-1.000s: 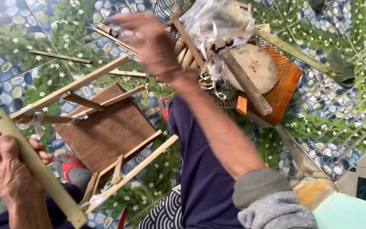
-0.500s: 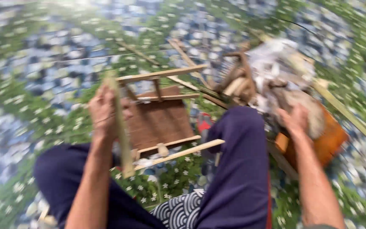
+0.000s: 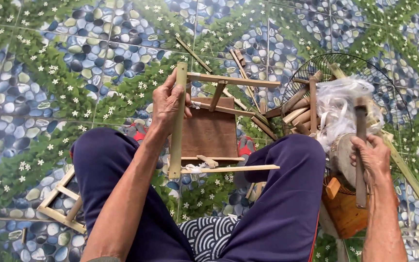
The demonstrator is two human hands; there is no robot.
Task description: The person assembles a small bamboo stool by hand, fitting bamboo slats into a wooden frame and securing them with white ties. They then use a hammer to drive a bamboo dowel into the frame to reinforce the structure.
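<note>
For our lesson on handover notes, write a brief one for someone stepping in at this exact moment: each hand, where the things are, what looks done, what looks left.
Left hand: fingers closed around an upright bamboo strip at the left side of the bamboo frame.
Right hand: gripping a dark stick-like tool over the round wooden block.
Things: frame stands on the tiled floor between the knees, brown panel inside. Spare sticks lie in the wire fan guard with a plastic bag. A smaller frame lies at left.
Done: crossbars sit in the frame.
Left: the held strip looks not yet fixed.
</note>
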